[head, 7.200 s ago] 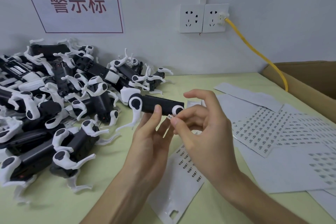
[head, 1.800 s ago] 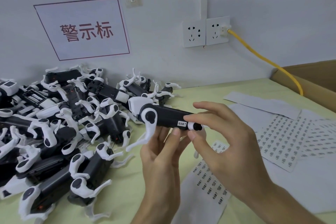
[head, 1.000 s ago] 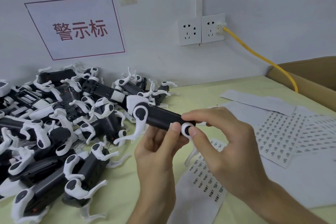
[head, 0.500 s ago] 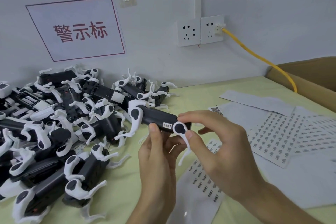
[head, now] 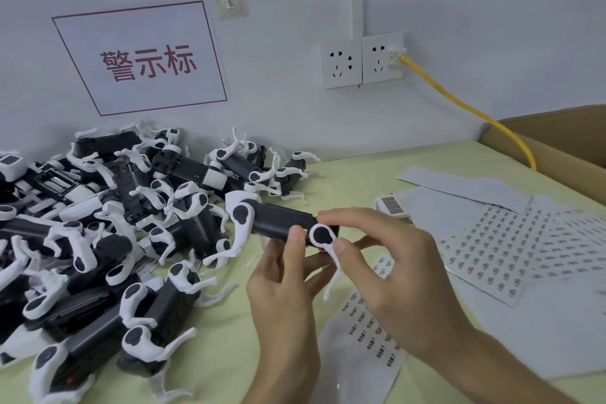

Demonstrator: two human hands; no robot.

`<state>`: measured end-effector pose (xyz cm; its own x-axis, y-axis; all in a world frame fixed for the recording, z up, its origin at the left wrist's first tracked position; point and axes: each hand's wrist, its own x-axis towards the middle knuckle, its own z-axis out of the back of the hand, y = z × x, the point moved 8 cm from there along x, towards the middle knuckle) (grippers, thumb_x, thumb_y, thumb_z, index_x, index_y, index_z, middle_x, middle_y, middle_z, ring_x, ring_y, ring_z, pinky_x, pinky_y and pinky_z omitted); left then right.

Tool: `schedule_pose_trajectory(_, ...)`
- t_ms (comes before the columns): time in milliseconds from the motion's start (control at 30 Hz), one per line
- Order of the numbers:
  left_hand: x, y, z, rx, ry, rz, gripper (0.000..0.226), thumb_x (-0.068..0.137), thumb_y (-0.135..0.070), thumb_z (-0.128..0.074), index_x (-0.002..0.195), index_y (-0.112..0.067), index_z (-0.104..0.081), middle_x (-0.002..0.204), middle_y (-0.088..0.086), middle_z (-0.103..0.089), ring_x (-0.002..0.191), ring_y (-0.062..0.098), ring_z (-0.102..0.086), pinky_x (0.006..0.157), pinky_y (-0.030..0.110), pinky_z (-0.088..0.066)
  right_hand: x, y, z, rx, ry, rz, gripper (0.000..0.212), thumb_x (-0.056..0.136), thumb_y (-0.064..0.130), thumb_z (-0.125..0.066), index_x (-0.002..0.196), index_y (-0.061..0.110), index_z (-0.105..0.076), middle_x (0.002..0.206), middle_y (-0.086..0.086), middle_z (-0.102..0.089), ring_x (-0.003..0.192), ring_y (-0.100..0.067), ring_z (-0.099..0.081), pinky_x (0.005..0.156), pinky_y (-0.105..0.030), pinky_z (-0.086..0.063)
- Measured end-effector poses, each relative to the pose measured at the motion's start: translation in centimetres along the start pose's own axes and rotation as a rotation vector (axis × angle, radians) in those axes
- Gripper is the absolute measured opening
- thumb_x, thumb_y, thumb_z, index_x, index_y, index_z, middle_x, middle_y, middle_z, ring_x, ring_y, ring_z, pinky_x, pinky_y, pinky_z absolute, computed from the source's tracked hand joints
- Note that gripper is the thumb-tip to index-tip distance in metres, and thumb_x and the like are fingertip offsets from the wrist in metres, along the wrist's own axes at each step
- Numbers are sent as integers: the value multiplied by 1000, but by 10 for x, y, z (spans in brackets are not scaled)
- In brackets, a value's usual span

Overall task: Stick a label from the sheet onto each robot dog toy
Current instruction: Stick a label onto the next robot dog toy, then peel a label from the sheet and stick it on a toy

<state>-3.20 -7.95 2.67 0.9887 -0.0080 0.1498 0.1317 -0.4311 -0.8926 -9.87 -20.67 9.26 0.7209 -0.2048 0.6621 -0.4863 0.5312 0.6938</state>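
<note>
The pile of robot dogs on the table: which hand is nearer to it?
Left. The left hand holds the toy just right of the pile; the right hand pinches the toy's far end, farther away.

Both forearms come up from the bottom edge, hands meeting at the robot dog toy [head: 278,225] held above the table. Left hand [head: 282,298] is below the toy, fingers curled under its body, thumb pressed up on the side near the rear end. Right hand [head: 396,269] is just right of the toy, index finger along its top rear, thumb on the white rear leg joint, pinching it.
</note>
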Motion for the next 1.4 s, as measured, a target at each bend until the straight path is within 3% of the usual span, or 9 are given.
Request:
schedule_pose_trajectory(233,-2,-2,-4,-25,25,29,47,91,-58,-57,95,-17,-79,97,9,-79,79,21,-76,67,24,-58,0,1,-1,-2,-2,26,25,92,18,-63,112,29,-74,111,26,-71,107,-7,-68,81,-28,-54)
schedule_pose_trajectory(467,4,-8,-4,32,97,4,16,87,-35,-75,76,-24,-75,82,4,-72,75,22,-73,71,25,-59,3,-7,0,22,24,-2,25,91,21,-65,112,30,-73,112,25,-70,110,-7,-66,84,-25,-52)
schedule_pose_trajectory(700,6,12,-12,-33,255,203,31,101,-25,-56,122,-7,-68,115,11,-77,96,23,-76,78,25,-60,8,-30,-6,-57,72,-62,29,90,19,-68,115,34,-70,102,22,-72,98,-3,-70,77,-23,-58)
schedule_pose_trajectory(833,2,20,-23,-219,454,414,43,98,2,-55,141,4,-51,140,17,-64,128,33,-64,101,37,-55,16,-80,16,97,-32,-445,16,90,16,-70,95,28,-78,84,11,-76,77,-7,-74,65,-25,-60)
schedule_pose_trajectory(933,6,13,-23,-280,480,403,56,90,-7,-65,143,1,-51,141,15,-64,127,38,-64,94,42,-59,12,-119,35,347,-186,-784,13,90,10,-71,99,17,-77,91,-7,-78,75,-22,-77,60,-28,-61)
schedule_pose_trajectory(1033,5,8,-26,-61,555,296,43,92,-14,-62,135,-15,-67,135,6,-69,122,32,-68,91,41,-61,10,-143,72,624,-477,-911,11,95,7,-65,104,6,-72,92,-20,-77,74,-30,-77,62,-33,-63)
schedule_pose_trajectory(1167,1,17,-26,814,595,-83,34,100,-8,-64,110,-37,-77,112,-23,-75,111,5,-70,94,25,-50,11,-173,156,748,-878,-922,10,101,17,-61,96,8,-61,103,-23,-71,83,-33,-73,66,-33,-63)
schedule_pose_trajectory(1267,-16,27,-43,1287,784,-333,29,100,-35,-63,128,-41,-68,130,-34,-55,127,-4,-53,104,16,-38,16,-200,217,774,-964,-921,21,105,26,-52,116,10,-58,130,-16,-63,113,-28,-66,88,-30,-58)
schedule_pose_trajectory(1400,-20,36,-47,1344,886,-376,43,102,-51,-51,145,-51,-47,149,-39,-25,144,-11,-29,113,15,-23,10,-226,266,701,-960,-906,44,110,26,-36,151,10,-38,156,-11,-44,137,-26,-52,106,-30,-46)
